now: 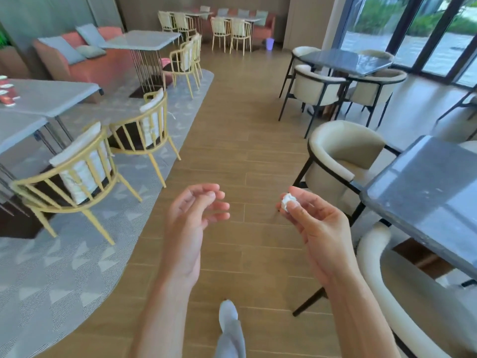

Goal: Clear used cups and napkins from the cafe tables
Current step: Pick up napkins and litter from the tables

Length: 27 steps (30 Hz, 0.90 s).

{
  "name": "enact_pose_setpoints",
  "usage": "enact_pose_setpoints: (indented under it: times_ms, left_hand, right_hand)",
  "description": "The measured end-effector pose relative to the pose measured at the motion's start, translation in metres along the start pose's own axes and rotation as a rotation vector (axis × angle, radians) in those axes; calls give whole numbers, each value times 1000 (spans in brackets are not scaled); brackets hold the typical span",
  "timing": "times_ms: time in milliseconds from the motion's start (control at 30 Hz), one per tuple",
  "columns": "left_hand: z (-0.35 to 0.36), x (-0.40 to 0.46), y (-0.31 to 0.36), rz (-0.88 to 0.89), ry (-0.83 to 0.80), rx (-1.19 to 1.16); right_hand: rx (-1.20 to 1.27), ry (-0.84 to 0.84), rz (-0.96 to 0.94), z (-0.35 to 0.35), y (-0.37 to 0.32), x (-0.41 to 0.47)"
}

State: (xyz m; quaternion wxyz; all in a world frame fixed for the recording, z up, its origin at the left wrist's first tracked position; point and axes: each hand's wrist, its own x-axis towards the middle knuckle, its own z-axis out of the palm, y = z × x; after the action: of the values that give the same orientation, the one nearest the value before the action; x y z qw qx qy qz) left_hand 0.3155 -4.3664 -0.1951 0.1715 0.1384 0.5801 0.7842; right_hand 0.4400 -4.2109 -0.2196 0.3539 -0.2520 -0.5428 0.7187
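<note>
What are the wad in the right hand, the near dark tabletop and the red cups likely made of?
Wad: crumpled white tissue or napkin paper, matte and creased, pinched by the right hand.
Tabletop: looks like polished stone or a stone-look laminate; speckled grey, glossy window reflections.
Cups: probably paper with white lids; too small and blurred to be sure.

1. Two hands are raised side by side over a floor aisle [232,125] that runs straight ahead: the left hand [192,218] holds nothing, and the right hand [312,223] pinches a crumpled napkin [288,202] at its fingertips.
2. Left of the aisle, two chairs [77,174] stand on a rug [64,267], pushed against a table [44,95].
3. Cups [6,93] sit on that table's far left edge.
4. Right of the aisle, a near table [426,197] has one armchair [343,156] behind it and one in front.
5. Farther ahead on the right, another table [346,60] is ringed by armchairs, beside the windows [413,29].
6. A sofa [77,55] sits far left.
</note>
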Motion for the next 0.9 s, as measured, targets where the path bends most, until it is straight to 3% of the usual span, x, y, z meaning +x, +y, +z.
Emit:
enact_pose_setpoints:
  times_ms: [300, 500, 900]
  left_hand:
    - [95, 274, -15, 27, -110, -70]
    - [143, 393, -26, -10, -169, -67]
    - [243, 674, -76, -2, -112, 53]
  right_hand:
    - [-73, 65, -62, 30, -7, 264]
    - [-51, 109, -74, 48, -4, 390]
    - [56, 25, -43, 78, 41, 711]
